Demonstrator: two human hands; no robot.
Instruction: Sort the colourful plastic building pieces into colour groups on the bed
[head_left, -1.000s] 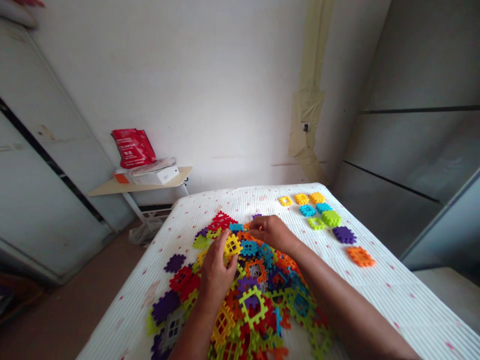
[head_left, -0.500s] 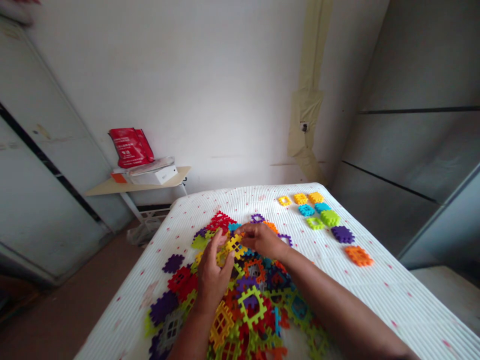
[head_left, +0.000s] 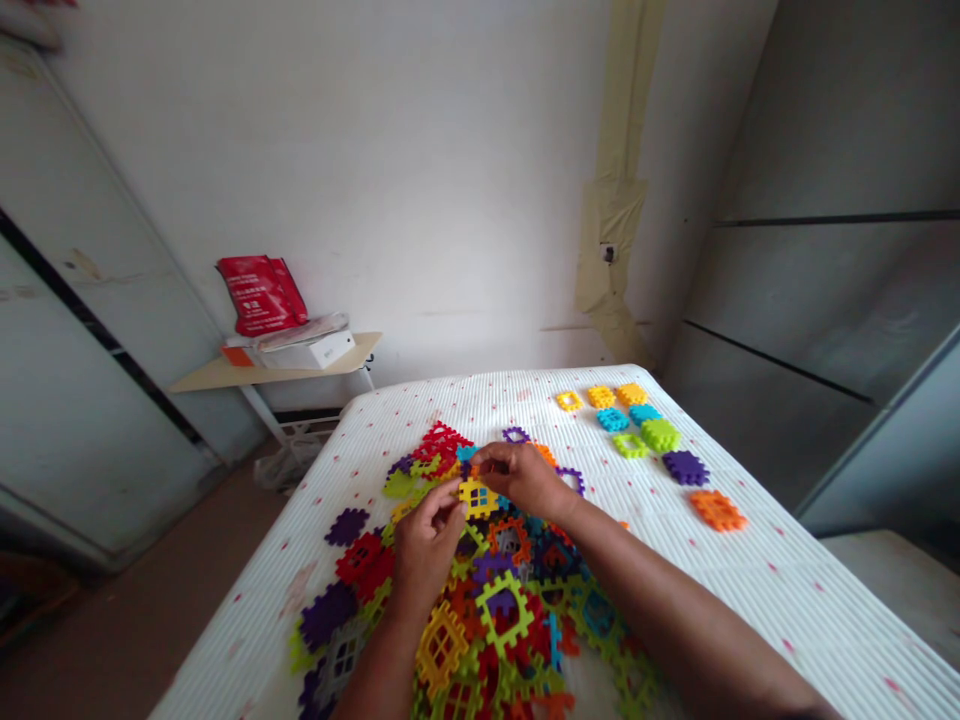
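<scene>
We pinch the yellow window tile (head_left: 479,508) by its left edge in our left hand (head_left: 427,532), our right hand (head_left: 531,482) curled at its top, whether those fingers (head_left: 491,451) clamp it we cannot tell, heaped pieces (head_left: 495,570) about it and green tiles (head_left: 661,434) to its right.

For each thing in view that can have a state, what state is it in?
Left hand: fingers curled by the yellow window piece; grip unclear
Right hand: fingers bent at that piece's top edge; grip unclear
Pile of pieces: jumbled, overlapping
Green pieces at right: stacked
Red bag: propped at a slant
</scene>
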